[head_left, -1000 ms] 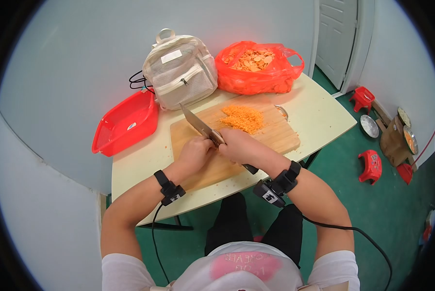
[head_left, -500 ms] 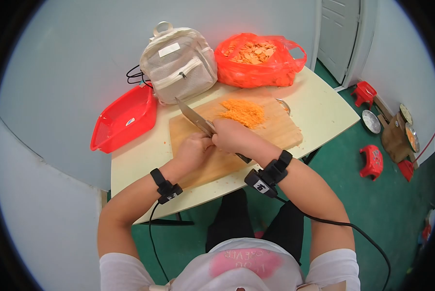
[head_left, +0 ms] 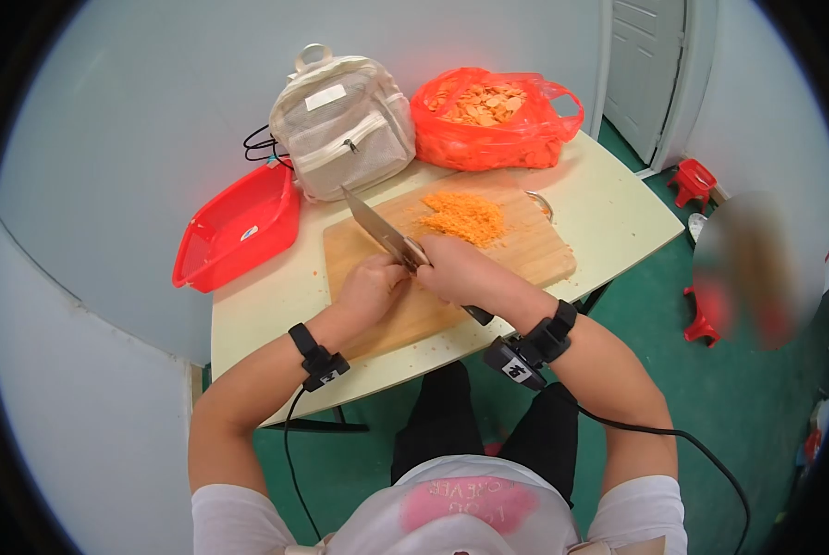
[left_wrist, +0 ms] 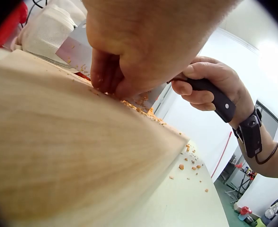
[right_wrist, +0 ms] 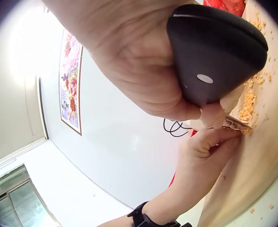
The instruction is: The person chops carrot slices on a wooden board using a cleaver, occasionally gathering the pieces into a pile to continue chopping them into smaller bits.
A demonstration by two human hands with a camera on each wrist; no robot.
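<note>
In the head view my right hand (head_left: pixel 456 268) grips a broad-bladed kitchen knife (head_left: pixel 373 225) by its black handle (left_wrist: pixel 217 99). The blade slants across a wooden cutting board (head_left: pixel 377 324), its tip toward the far left. My left hand (head_left: pixel 370 291) rests on the board beside the blade, fingers curled down and fingertips bunched together. Orange crumbs cling around those fingertips (left_wrist: pixel 101 85) and along the blade in the left wrist view. I cannot tell what is under them. A heap of finely chopped orange vegetable (head_left: pixel 465 219) lies on the board beyond the knife.
Behind the board stand a pale mesh backpack (head_left: pixel 340 139) and a red plastic bag (head_left: pixel 488 153) of orange slices. A red basket (head_left: pixel 188 264) sits at the left on the pale table (head_left: pixel 618 213). Red stools (head_left: pixel 693 182) stand on the floor to the right.
My right hand and the knife shifted forward and left, then came back right and toward me. The left hand stays at nearly the same spot on the board.
</note>
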